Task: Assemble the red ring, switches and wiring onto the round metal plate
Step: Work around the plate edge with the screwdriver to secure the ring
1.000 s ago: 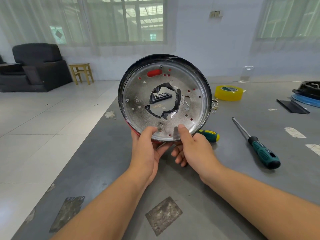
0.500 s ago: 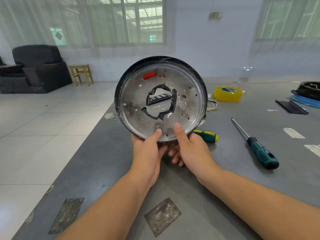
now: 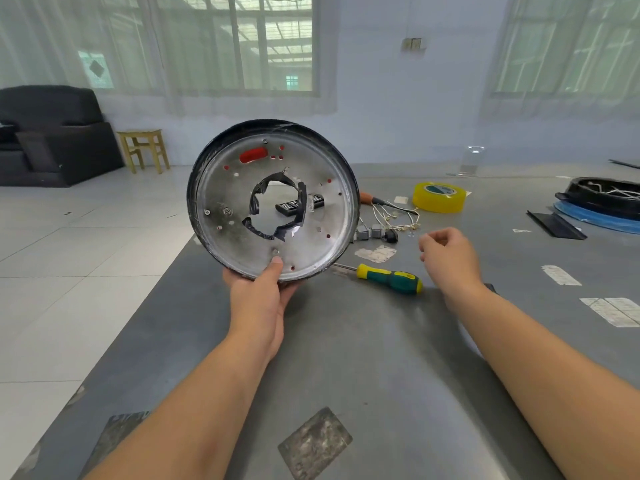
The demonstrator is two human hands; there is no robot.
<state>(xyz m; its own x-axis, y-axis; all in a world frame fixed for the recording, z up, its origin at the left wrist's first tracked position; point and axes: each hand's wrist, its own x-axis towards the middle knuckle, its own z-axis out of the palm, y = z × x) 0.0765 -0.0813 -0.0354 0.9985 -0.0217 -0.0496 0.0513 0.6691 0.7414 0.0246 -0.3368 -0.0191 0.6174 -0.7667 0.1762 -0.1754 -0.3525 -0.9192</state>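
One hand alone carries the work here: my left hand (image 3: 261,303) grips the round metal plate (image 3: 273,200) by its bottom edge, thumb pressed on the face and fingers curled behind, holding it upright above the table (image 3: 363,358). I judge it is held this way so I can look over its holes and the ragged centre opening. Red shows through a slot near the top, probably the red ring behind, though I cannot tell how it sits. Just right of the plate, on the table, lies the wiring (image 3: 394,220) with small grey switches (image 3: 369,233), and nearer me a green-handled screwdriver (image 3: 389,279). My right hand (image 3: 446,252) hovers loosely curled, holding nothing, just beside those switches and apart from the plate, likely about to pick them up.
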